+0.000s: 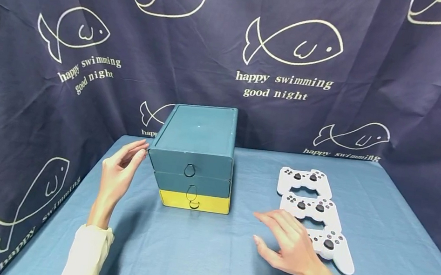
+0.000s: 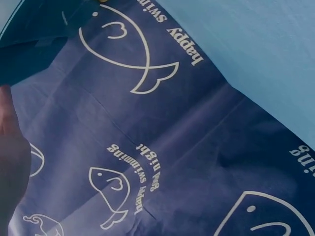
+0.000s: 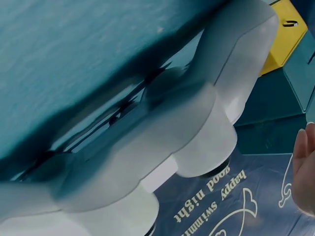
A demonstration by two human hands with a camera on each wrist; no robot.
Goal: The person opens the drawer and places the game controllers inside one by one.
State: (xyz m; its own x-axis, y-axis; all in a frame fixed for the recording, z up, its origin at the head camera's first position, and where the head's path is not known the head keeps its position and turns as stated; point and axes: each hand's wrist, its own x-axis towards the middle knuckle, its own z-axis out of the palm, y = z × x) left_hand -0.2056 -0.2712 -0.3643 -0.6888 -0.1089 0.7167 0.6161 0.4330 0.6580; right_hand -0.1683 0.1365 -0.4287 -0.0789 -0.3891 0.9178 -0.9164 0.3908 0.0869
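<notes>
A stacked drawer box (image 1: 198,129) has two teal drawers over a yellow drawer (image 1: 178,199), each front with a small loop pull. My left hand (image 1: 117,172) is at the box's upper left front corner, its fingertips right at the edge; the left wrist view catches only part of that hand (image 2: 11,157) below the teal box (image 2: 29,61). To the right, three white game controllers (image 1: 330,213) lie in a column. My right hand (image 1: 288,243) hovers with loosely bent, parted fingers beside the nearest controller (image 1: 342,258), covering part of it and holding nothing.
A blue cloth (image 1: 203,257) covers the table. Dark blue curtains (image 1: 197,59) with fish drawings and lettering hang close behind and at both sides. The farthest controller (image 1: 284,181) lies right of the drawer box, toward the back.
</notes>
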